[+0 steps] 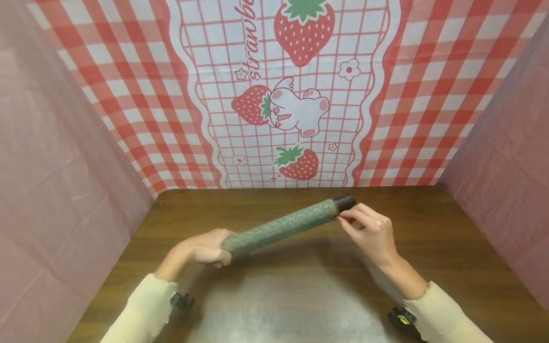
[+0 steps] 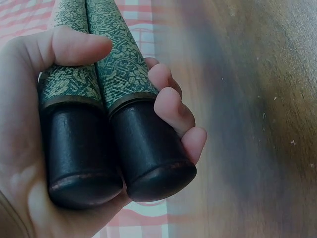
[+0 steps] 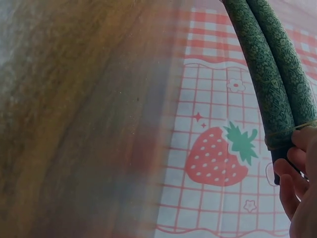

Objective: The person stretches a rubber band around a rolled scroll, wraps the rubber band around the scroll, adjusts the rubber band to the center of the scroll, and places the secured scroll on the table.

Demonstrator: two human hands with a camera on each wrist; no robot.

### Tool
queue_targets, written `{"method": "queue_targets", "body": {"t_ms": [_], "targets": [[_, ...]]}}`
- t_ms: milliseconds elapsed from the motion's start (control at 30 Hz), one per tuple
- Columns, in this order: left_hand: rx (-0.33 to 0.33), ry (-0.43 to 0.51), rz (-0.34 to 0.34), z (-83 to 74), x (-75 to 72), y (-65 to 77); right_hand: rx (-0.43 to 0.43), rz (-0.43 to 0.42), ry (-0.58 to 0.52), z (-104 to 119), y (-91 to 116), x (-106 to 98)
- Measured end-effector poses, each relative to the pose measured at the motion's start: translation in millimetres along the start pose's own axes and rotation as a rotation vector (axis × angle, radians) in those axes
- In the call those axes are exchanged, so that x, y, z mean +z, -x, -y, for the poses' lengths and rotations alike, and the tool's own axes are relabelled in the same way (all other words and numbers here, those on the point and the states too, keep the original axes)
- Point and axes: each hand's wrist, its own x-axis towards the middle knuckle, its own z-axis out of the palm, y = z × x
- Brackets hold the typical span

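A green patterned scroll [image 1: 279,227], rolled into two parallel rolls with black end knobs [image 2: 81,153], is held slanting above the table, its right end higher. My left hand [image 1: 210,247] grips the left end; in the left wrist view the thumb lies over one roll and the fingers curl round the other. A thin yellowish band [image 1: 331,208] circles both rolls near the right end. There my right hand [image 1: 375,233] has thumb and fingertips pinched together at the band, seen also in the right wrist view. The fingers partly hide the knobs at that end.
Beneath the scroll is a brown wooden table [image 1: 274,305] with a glossy patch of light. A red-and-white checked cloth with strawberries [image 1: 300,164] hangs behind it. Pink curtains [image 1: 64,190] stand on both sides.
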Motion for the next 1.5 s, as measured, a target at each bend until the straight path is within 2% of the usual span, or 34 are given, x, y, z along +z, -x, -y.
{"method": "queue_targets", "body": {"t_ms": [167, 367, 667, 1033, 1233, 1500], "targets": [[0.006, 0.005, -0.005, -0.7, 0.4, 0.4, -0.026, -0.01, 0.036, -0.7, 0.2, 2.6], [0.012, -0.018, -0.005, 1.3, -2.5, 4.8, -0.034, 0.044, 0.104, -2.8, 6.5, 1.2], [0.012, -0.131, -0.05, 5.8, -6.5, 9.4, -0.02, 0.131, 0.147, -4.0, 20.6, 1.4], [-0.025, -0.154, -0.06, 7.1, -4.0, 8.0, -0.077, 0.146, 0.092, 9.9, 18.5, 15.4], [-0.019, -0.169, -0.076, 8.7, -3.4, 8.3, -0.059, 0.107, 0.096, 12.1, 12.8, 14.0], [0.0, -0.203, -0.108, 9.3, -4.1, 8.1, -0.061, 0.113, 0.118, 9.3, 14.7, 9.7]]}}
